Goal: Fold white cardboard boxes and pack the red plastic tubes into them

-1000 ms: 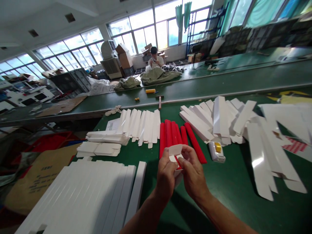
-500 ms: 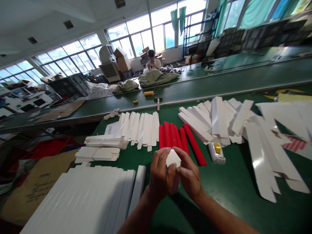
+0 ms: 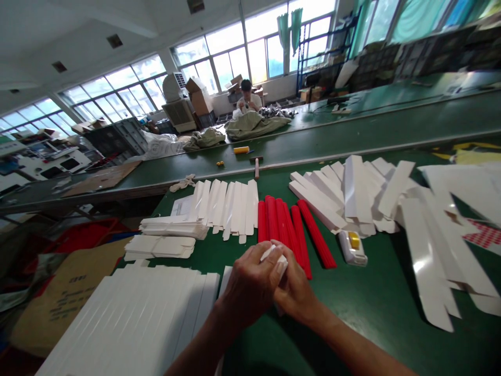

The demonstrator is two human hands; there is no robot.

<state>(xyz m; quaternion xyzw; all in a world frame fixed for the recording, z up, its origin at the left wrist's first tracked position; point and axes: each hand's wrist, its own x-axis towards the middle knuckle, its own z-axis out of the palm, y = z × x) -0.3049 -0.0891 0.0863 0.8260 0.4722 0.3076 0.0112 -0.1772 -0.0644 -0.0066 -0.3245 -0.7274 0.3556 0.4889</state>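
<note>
Box (image 3: pixel 268 251) gripped btwn L hand (image 3: pixel 250 279) & R hand (image 3: pixel 296 293), prob. for steadiness; I see red rods (image 3: pixel 272 219) approx. 12 o'clock, handy for reach.

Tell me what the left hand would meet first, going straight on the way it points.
Past the box it holds, the left hand would probably meet the right hand first; depth there is unclear.

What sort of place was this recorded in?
Probably a factory workshop: a long green bench runs across the room, many long white boxes lie side by side, and another person is beyond it.
</note>
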